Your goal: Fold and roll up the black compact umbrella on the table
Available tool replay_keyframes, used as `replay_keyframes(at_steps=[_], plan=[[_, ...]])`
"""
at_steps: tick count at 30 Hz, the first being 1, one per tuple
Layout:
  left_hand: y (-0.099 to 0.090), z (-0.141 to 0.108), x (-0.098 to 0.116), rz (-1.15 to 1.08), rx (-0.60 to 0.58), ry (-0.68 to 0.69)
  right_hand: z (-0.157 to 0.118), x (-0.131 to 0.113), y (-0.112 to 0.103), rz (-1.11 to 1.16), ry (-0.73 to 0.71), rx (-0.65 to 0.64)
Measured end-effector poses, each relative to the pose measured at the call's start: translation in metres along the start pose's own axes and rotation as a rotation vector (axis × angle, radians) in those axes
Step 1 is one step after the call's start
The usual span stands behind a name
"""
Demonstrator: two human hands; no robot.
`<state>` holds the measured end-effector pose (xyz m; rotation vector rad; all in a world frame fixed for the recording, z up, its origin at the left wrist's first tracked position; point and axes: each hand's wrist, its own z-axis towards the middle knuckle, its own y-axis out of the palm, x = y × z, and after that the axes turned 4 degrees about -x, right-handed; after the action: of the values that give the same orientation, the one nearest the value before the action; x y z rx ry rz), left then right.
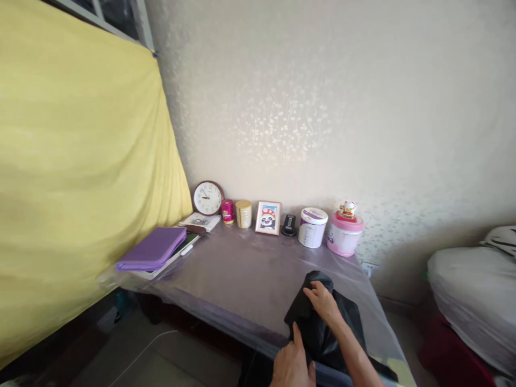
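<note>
A soft, slightly shiny black item (349, 317), which looks like a bag or folded garment, lies crumpled at the near right corner of the table. A narrow black strip extends from it toward the lower right. My right hand (322, 301) is on its upper part, fingers bent and gripping the material. At its near left edge is my left hand (291, 361), index finger stretched along the black material and the other fingers curled in. What lies under the left palm is hidden.
The table (242, 269) has a clear plastic cover. Along the wall stand a clock (208, 198), a magenta can (228, 211), a yellowish jar (243, 214), a panda picture frame (267, 218), a stapler-like black object (288, 225) and two tubs (313, 228). A purple folder (153, 248) lies left.
</note>
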<state>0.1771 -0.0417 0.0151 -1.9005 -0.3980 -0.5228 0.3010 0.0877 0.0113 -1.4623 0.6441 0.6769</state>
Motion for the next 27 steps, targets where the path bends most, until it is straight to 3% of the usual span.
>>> replay_keyframes(at_steps=[7,13,16,18,24,27], plan=[[0.004,-0.006,-0.007,-0.037,0.046,0.03,-0.007,-0.015,-0.003,-0.108,0.019,-0.051],[-0.008,-0.005,-0.011,-0.063,-0.01,0.185,-0.01,-0.019,-0.001,0.032,-0.052,-0.144],[-0.013,0.0,-0.008,-0.035,-0.088,0.162,-0.017,-0.022,-0.001,0.024,-0.089,-0.152],[-0.012,0.003,-0.005,-0.012,-0.112,0.123,-0.027,-0.023,-0.002,-0.01,-0.164,-0.127],[-0.002,0.011,-0.008,-0.006,-0.086,0.107,-0.066,-0.015,-0.004,-0.159,-0.625,0.016],[-0.002,0.011,-0.008,-0.013,-0.092,0.102,-0.065,-0.004,-0.004,-0.254,-0.697,0.058]])
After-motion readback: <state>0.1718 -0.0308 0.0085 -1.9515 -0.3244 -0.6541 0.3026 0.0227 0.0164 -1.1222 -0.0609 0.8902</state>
